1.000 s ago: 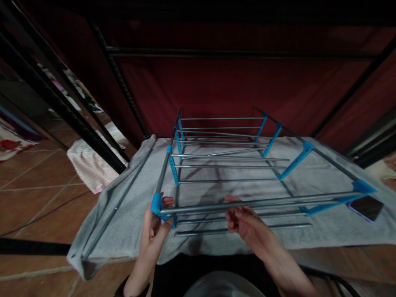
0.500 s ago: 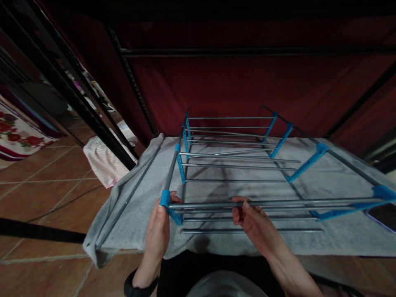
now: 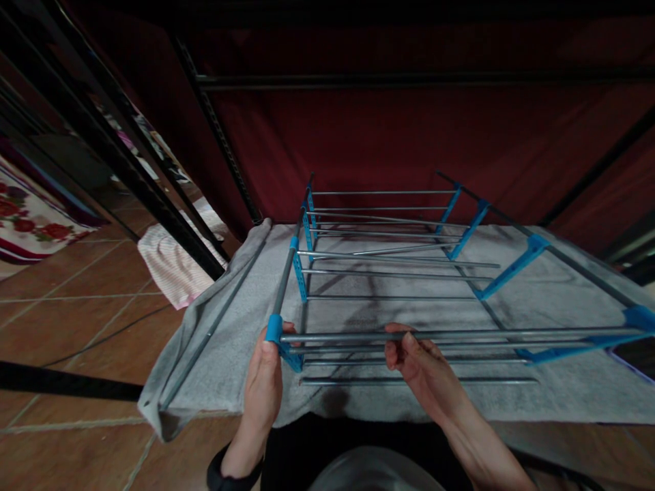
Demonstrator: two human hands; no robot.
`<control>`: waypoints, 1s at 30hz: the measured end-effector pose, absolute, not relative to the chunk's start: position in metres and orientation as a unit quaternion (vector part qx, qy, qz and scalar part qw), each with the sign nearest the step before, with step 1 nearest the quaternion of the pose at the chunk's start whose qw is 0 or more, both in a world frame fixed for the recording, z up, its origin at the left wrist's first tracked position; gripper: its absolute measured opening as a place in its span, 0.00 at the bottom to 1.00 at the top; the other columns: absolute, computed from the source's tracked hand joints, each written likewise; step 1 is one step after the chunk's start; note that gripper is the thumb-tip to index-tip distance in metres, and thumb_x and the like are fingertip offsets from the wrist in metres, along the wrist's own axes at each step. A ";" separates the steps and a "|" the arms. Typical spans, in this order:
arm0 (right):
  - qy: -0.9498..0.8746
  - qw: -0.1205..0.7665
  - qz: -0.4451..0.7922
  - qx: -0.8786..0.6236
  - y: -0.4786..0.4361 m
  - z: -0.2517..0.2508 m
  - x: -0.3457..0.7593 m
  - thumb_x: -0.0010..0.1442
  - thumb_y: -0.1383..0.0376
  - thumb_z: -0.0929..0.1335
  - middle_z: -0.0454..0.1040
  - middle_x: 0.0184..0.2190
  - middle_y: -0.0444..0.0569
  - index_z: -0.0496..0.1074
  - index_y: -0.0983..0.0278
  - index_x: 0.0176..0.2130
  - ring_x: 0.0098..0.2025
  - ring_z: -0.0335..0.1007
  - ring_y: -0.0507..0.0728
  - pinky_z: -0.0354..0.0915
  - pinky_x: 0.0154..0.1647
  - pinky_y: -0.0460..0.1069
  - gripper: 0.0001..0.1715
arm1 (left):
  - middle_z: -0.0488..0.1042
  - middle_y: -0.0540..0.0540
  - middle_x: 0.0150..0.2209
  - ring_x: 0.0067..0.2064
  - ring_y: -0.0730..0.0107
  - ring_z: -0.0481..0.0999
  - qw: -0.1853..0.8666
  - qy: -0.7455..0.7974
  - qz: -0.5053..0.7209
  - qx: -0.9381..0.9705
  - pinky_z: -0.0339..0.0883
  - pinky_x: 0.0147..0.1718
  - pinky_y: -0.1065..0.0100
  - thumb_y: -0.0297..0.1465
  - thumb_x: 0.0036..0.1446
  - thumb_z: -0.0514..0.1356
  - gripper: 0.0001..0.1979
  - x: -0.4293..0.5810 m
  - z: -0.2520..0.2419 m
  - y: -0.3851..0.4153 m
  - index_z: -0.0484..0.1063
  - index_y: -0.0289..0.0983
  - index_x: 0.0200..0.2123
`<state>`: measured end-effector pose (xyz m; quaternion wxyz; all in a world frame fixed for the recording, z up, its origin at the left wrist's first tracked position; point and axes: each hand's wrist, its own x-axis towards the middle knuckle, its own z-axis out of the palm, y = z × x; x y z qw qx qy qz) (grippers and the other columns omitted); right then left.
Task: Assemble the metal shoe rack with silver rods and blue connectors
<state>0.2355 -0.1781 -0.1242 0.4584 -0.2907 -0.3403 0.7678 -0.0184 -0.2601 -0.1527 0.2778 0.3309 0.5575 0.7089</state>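
Observation:
A half-upright rack of grey metal tubes and blue plastic brackets lies on a grey cloth (image 3: 358, 402) before me. My left hand (image 3: 263, 389) is closed around the near-left blue bracket (image 3: 275, 329), thumb on its front. In a pinch between thumb and fingers, my right hand (image 3: 424, 368) grips the near metal tube (image 3: 338, 337), around its middle. That tube's left end meets the bracket under my left hand; its right end reaches the near-right blue bracket (image 3: 639, 319). Several more tubes span the rack behind it. One loose tube (image 3: 353, 382) lies on the cloth close to me.
Another long tube (image 3: 209, 334) rests along the cloth's left side. Black metal posts (image 3: 127, 157) stand at the left, and a dark red curtain (image 3: 383, 136) hangs behind the rack. A striped cloth (image 3: 177, 262) hangs low beside the tiled floor (image 3: 97, 327).
Both hands keep their holds, almost still. The rack's right side appears shifted very slightly rightward in view.

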 end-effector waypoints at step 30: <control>-0.333 0.506 0.755 -0.251 -0.181 -0.125 0.223 0.56 0.49 0.77 0.77 0.25 0.46 0.82 0.62 0.41 0.28 0.71 0.53 0.65 0.32 0.49 0.21 | 0.72 0.46 0.33 0.35 0.64 0.70 0.267 0.555 0.685 0.390 0.69 0.35 0.64 0.57 0.60 0.58 0.26 -0.023 -0.139 -0.255 0.75 0.39 0.41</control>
